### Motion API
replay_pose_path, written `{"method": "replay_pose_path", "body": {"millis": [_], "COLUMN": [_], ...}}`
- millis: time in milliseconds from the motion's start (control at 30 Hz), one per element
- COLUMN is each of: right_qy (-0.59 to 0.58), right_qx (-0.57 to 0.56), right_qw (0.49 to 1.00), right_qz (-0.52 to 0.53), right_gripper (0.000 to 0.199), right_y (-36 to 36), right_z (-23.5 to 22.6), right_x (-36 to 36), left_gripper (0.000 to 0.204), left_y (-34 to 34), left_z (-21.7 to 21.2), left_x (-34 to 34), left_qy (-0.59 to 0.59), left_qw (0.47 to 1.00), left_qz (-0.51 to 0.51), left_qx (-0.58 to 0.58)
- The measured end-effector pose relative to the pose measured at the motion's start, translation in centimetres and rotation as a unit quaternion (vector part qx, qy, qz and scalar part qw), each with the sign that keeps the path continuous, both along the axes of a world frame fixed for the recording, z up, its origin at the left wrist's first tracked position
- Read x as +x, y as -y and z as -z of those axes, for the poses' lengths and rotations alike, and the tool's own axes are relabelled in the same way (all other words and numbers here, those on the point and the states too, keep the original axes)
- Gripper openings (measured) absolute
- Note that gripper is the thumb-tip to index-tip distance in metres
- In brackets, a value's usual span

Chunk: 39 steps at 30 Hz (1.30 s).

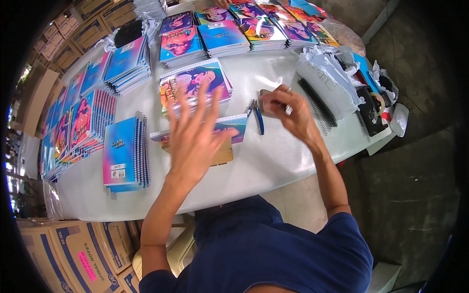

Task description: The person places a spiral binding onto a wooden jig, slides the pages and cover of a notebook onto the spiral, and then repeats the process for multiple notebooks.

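Observation:
My left hand [195, 129] is raised with fingers spread, holding nothing. Beneath it, partly hidden, a colourful notebook cover [238, 128] with punched holes along its edge rests by a brown board [223, 155]. Just beyond the fingers lies a stack of illustrated, punched notebook sheets [205, 78]. My right hand [292, 111] is closed with its fingers curled; a small brownish thing shows at the fingertips, too blurred to name. Between both hands, blue-handled cutting pliers [260, 119] lie on the table, nearest to the right hand.
Spiral notebooks [122, 151] are stacked at left, with more stacks [224, 36] along the far side. Wire spiral coils [317, 105] in torn white paper and a black tape dispenser [372, 110] stand at right. Cardboard boxes [73, 254] are piled below left.

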State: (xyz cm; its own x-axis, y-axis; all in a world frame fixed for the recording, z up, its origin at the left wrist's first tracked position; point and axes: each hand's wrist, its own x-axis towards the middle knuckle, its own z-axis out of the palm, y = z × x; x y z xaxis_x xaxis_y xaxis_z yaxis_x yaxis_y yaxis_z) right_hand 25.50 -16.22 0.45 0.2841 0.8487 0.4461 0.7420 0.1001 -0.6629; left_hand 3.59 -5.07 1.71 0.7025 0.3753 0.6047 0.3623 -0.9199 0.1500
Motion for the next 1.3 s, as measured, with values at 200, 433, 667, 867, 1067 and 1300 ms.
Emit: {"method": "replay_pose_path", "body": {"millis": [200,433,667,867,1067,1300], "right_qy": [-0.115,-0.185,-0.146,0.004,0.176,0.08], "right_qx": [0.001,0.024,-0.177,-0.142,-0.127,-0.317], "right_qw": [0.993,0.977,0.966,0.972,0.97,0.944], "right_qz": [-0.012,-0.101,-0.116,-0.185,-0.107,-0.034], "right_gripper": [0.019,0.015,0.014,0.019,0.024,0.037], "right_y": [0.0,-0.7,-0.2,0.5,-1.7,-2.8], "right_z": [1.2,1.9,-0.3,-1.0,4.5,4.2], "right_x": [-2.4,-1.6,-1.0,-2.0,7.5,11.1], "left_gripper": [0.049,0.044,0.047,0.055,0.063,0.076], "left_y": [-0.8,-0.8,-0.7,0.0,1.4,0.9], "left_z": [1.7,1.6,1.8,1.7,0.0,-0.8], "left_x": [3.0,2.8,2.5,2.7,3.4,3.0], "left_qy": [-0.121,-0.088,-0.091,-0.095,-0.187,-0.285], "left_qw": [0.989,0.988,0.989,0.984,0.977,0.946], "left_qz": [0.041,0.074,0.073,0.138,0.051,0.051], "left_qx": [-0.079,-0.1,-0.091,-0.065,-0.088,-0.147]}}
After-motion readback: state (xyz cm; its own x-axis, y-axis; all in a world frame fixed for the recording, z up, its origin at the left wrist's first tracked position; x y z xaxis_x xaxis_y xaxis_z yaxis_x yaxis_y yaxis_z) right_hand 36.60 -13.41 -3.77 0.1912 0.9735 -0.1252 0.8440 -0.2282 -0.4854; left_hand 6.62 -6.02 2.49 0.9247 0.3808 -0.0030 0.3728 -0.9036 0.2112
